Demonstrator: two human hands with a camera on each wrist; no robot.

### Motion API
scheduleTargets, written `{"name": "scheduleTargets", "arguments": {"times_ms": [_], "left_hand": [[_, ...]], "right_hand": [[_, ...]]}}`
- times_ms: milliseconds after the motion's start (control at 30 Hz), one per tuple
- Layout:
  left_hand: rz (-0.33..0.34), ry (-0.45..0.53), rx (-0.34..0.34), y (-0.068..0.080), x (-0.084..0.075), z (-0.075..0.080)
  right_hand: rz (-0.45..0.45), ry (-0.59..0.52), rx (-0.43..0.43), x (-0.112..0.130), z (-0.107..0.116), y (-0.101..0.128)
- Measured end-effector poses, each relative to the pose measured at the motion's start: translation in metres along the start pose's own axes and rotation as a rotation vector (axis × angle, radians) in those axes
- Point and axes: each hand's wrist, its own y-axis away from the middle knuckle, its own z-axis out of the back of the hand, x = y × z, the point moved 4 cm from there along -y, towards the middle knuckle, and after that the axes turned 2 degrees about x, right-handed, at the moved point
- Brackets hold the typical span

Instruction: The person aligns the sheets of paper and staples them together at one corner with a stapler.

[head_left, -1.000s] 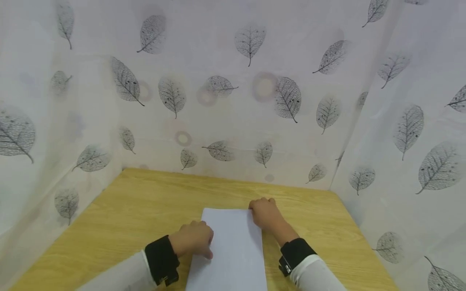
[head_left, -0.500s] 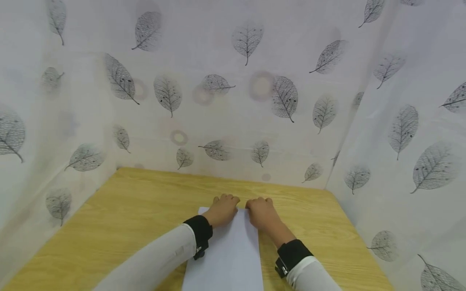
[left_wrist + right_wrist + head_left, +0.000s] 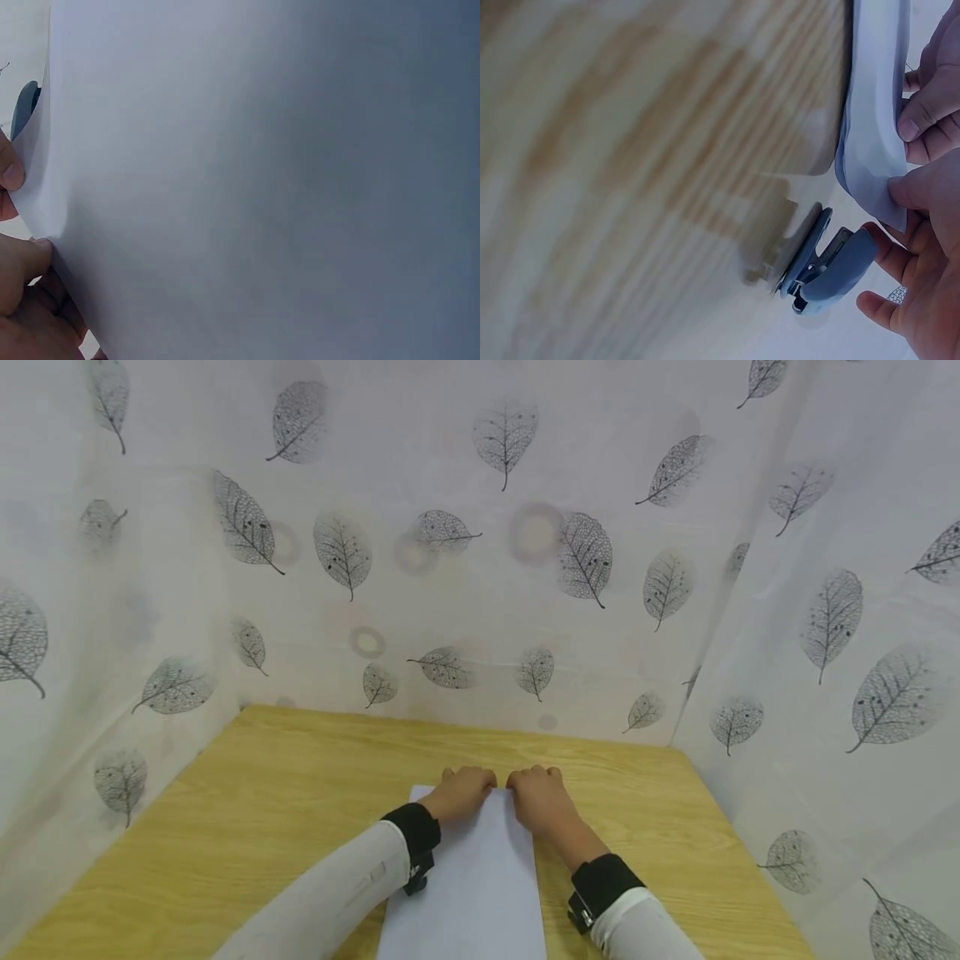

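Observation:
White paper sheets (image 3: 472,893) lie lengthwise on the table, stacked in layers at the edge. My left hand (image 3: 461,795) pinches their far edge, with the thumb (image 3: 34,255) on top of the paper in the left wrist view. Close beside it, my right hand (image 3: 542,797) pinches the same edge near the far right corner. A small blue-grey stapler (image 3: 840,270) shows by my right fingertips in the right wrist view; in the head view it is hidden. Both hands lift the far edge into a slight curve.
A wood-grain table (image 3: 300,793) carries everything. Pale leaf-print sheeting (image 3: 480,593) stands behind it and along both sides. Each wrist wears a black band (image 3: 606,885) with a small camera.
My left hand has moved from the paper's left side to its far edge, next to the right hand, and now pinches there. The right hand keeps its place.

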Motion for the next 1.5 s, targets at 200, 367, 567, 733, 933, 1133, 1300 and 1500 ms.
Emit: {"name": "scheduleTargets", "arguments": {"times_ms": [200,367,567,733,933,1133,1300,1500], "left_hand": [[-0.026,0.056,0.058,-0.005,0.000,-0.006],[-0.034,0.045,0.072,-0.007,-0.003,-0.008],[-0.018,-0.025,0.080,-0.008,-0.007,-0.009],[-0.001,-0.075,0.087,-0.007,-0.009,-0.007],[0.008,-0.034,0.111,-0.005,-0.010,-0.007],[0.008,-0.020,0.114,-0.004,-0.010,-0.008],[0.015,-0.023,0.119,-0.005,-0.009,-0.010],[-0.002,-0.034,0.107,-0.003,-0.011,-0.008]], "right_hand": [[-0.002,-0.008,-0.008,-0.001,-0.001,0.002],[0.017,-0.043,-0.037,-0.006,0.004,0.004],[-0.145,-0.102,0.084,-0.027,0.011,0.010],[-0.191,-0.155,0.202,-0.037,0.009,0.014],[-0.184,-0.195,0.223,-0.038,0.007,0.016],[-0.093,-0.140,0.210,-0.032,0.009,0.016],[-0.065,-0.121,0.233,-0.030,0.010,0.017],[-0.063,-0.069,0.240,-0.023,0.017,0.021]]}}
